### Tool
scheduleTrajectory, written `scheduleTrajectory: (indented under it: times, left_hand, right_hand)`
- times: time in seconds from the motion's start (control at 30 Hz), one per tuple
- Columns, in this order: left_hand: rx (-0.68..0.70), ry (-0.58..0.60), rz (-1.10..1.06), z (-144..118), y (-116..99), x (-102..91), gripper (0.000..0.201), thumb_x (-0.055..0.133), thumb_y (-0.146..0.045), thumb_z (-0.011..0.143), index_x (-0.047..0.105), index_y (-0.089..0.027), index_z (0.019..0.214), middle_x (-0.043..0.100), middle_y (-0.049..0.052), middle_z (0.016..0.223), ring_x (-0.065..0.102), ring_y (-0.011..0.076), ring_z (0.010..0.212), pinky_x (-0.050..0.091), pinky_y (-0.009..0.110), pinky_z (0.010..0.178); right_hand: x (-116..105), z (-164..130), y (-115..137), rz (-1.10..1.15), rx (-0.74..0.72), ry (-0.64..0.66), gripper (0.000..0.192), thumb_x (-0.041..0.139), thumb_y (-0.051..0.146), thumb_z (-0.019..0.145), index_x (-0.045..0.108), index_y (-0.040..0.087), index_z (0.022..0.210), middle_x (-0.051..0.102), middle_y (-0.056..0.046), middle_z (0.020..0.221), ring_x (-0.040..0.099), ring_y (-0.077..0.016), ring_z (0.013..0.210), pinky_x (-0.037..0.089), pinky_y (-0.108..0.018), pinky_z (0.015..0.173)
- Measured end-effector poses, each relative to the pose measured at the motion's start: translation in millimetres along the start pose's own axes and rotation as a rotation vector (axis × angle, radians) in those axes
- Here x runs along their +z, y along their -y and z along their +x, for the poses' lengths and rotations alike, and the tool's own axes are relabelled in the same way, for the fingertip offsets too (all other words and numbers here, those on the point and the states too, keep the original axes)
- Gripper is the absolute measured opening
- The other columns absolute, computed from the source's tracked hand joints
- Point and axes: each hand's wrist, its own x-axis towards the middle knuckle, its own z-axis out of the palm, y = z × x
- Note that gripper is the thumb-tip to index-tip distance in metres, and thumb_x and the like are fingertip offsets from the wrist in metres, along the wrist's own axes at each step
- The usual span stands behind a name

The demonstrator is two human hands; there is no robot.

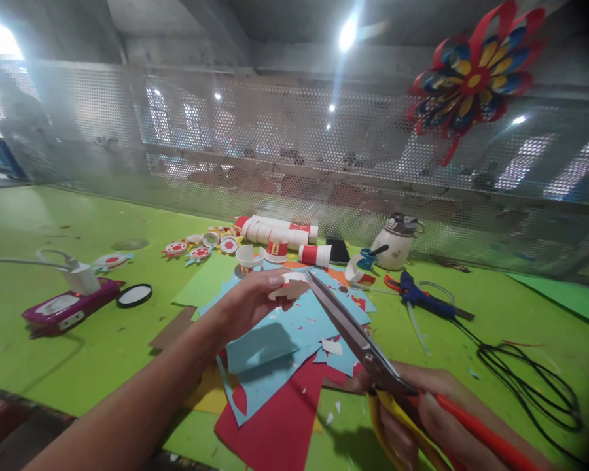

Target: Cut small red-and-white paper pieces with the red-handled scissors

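My left hand (248, 302) pinches a small pale paper piece (290, 286) with an uneven cut edge, over the middle of the table. My right hand (442, 399) grips a pair of scissors (356, 340) at the lower right, its long metal blades pointing up and left. The blade tips come close to the piece; whether they touch it I cannot tell. A yellow handle and a red length show around my right fingers. Beneath both hands lie blue paper sheets (265, 347), a dark red sheet (275, 418) and small scraps.
Behind stand paper cups (315, 254), a stacked row of cups (275, 230), paper turtle shapes (199, 254) and a jug (395, 242). A blue glue gun (422, 297) with coiled black cable (530, 373) lies right. A purple power strip (71, 307) and round black-rimmed disc (134, 296) lie left.
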Motion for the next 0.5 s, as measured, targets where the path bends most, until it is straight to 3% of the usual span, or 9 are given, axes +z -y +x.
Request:
scheduleTrajectory:
  times: [0.1,0.2,0.4,0.5]
  left_hand:
    - [0.005,0.081,0.04,-1.3,-2.5,1.0,0.03,0.062,-0.028,0.072,0.065,-0.009,0.095,0.058,0.009,0.082,0.05,0.0149,0.07,0.038,0.027,0.064]
    - [0.02,0.123,0.08,-3.0,-5.3,3.6,0.033,0.065,-0.024,0.071,0.063,-0.013,0.102,0.059,0.008,0.089,0.053,0.0155,0.075,0.04,0.028,0.067]
    - [0.073,0.003,0.049,-2.4,-6.0,9.1,0.045,0.073,-0.018,0.067,0.058,-0.015,0.109,0.061,0.01,0.101,0.058,0.0176,0.083,0.045,0.03,0.072]
    - [0.097,-0.065,0.059,-1.4,-6.8,11.5,0.05,0.074,-0.017,0.065,0.057,-0.015,0.112,0.063,0.01,0.099,0.06,0.0174,0.081,0.046,0.031,0.073]
  right_hand:
    - [-0.4,3.3,-4.9,0.036,-0.056,0.039,0.054,0.04,0.061,0.087,0.058,0.018,0.111,0.047,0.001,0.059,0.043,-0.0112,0.051,0.039,-0.023,0.05]
    - [-0.2,7.1,-4.0,-0.023,-0.124,-0.003,0.052,0.038,0.059,0.088,0.061,0.016,0.106,0.047,0.001,0.058,0.043,-0.0117,0.05,0.039,-0.024,0.051]
    - [-1.5,9.2,4.7,-0.408,-0.151,-0.096,0.043,0.039,0.055,0.089,0.061,0.023,0.109,0.054,-0.001,0.062,0.051,-0.0173,0.054,0.041,-0.027,0.05]
    - [-3.2,13.9,0.9,-0.493,-0.146,-0.102,0.039,0.043,0.05,0.088,0.062,0.021,0.106,0.053,0.0,0.06,0.05,-0.0159,0.051,0.04,-0.025,0.047]
